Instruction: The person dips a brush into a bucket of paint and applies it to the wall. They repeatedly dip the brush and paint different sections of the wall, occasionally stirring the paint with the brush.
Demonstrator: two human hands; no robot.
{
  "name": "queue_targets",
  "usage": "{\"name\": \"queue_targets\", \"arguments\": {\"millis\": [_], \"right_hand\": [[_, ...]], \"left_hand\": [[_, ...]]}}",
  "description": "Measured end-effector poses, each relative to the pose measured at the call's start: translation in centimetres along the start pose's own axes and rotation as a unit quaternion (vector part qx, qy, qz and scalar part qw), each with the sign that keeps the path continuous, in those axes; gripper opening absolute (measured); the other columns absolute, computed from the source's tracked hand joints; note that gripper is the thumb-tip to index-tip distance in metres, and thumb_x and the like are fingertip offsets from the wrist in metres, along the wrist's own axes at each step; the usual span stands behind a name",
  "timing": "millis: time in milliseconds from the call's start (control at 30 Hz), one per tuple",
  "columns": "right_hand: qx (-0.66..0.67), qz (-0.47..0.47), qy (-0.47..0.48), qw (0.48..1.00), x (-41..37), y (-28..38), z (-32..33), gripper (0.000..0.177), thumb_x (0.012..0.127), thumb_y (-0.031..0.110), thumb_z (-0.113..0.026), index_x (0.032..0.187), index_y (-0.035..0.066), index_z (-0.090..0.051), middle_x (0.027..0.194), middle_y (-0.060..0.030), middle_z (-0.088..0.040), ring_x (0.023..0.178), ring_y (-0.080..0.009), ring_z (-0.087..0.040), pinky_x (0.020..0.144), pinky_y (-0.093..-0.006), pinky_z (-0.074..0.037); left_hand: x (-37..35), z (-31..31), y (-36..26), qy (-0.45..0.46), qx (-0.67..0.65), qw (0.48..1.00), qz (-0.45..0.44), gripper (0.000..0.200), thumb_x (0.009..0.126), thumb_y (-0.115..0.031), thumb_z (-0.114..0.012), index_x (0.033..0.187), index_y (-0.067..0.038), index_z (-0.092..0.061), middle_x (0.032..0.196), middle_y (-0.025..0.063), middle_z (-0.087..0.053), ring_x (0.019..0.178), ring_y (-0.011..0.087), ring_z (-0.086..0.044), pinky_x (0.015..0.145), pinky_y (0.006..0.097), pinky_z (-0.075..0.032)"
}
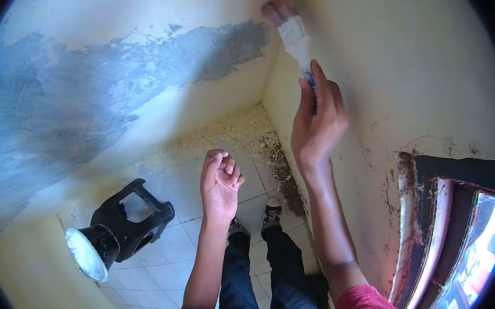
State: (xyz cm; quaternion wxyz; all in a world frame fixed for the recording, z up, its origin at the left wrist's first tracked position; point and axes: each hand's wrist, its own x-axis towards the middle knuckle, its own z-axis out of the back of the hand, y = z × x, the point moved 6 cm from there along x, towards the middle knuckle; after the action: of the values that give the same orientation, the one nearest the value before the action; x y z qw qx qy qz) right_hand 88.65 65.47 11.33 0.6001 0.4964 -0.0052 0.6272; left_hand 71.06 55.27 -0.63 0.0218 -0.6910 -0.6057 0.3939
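A paintbrush (295, 35) with a white-coated ferrule and reddish-brown bristles is in my right hand (321, 122), its fingers closed round the handle. The bristles are up by the corner where two walls meet, apparently against the wall. Grey-blue bare patches (79, 77) break the pale paint of the left wall (163, 113). Below, over the floor, my left hand (221, 181) is held palm up, its fingers curled in loosely and nothing visible in them. It touches neither wall.
A black plastic stool (152, 219) stands on the tiled floor (176, 245), with a black bucket (114, 243) of white paint (84, 253) by it. Flakes and dirt (232, 133) litter the corner. At right is a worn window frame (422, 220). My feet are below.
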Motion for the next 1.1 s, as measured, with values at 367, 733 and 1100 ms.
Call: {"name": "queue_targets", "arguments": {"millis": [367,733,1100], "right_hand": [[-0.127,-0.138,0.265,0.946,-9.7,-10.5,-11.7,0.031,0.096,0.011,-0.05,0.125,0.001,-0.049,0.084,-0.0198,-0.061,0.074,-0.038,-0.063,0.066,-0.0458,-0.053],[-0.097,-0.076,0.184,0.975,-3.5,-4.5,-6.2,0.024,0.091,0.008,-0.054,0.113,-0.001,-0.057,0.08,-0.0197,-0.063,0.07,-0.0358,-0.065,0.062,-0.0449,-0.052],[0.48,-0.393,0.016,0.784,-2.3,-1.2,-5.3,0.021,0.094,0.015,-0.058,0.104,-0.003,-0.064,0.062,0.0014,-0.046,0.052,-0.0058,-0.037,0.047,-0.0235,-0.032]], "left_hand": [[0.5,2.2,0.2,-0.02,-0.002,1.0,-0.006,0.009,0.096,-0.022,-0.053,0.094,-0.013,-0.055,0.072,-0.0025,-0.045,0.058,0.0087,-0.039,0.052,0.0234,-0.034],[0.0,0.8,-0.2,-0.007,-0.003,1.0,-0.005,0.008,0.096,-0.021,-0.054,0.094,-0.013,-0.054,0.073,-0.0024,-0.045,0.059,0.0083,-0.039,0.052,0.023,-0.034],[0.2,1.1,0.2,-0.006,-0.015,1.0,0.001,0.009,0.096,-0.022,-0.054,0.094,-0.013,-0.056,0.072,-0.0025,-0.046,0.058,0.0088,-0.04,0.052,0.0234,-0.035]]}}
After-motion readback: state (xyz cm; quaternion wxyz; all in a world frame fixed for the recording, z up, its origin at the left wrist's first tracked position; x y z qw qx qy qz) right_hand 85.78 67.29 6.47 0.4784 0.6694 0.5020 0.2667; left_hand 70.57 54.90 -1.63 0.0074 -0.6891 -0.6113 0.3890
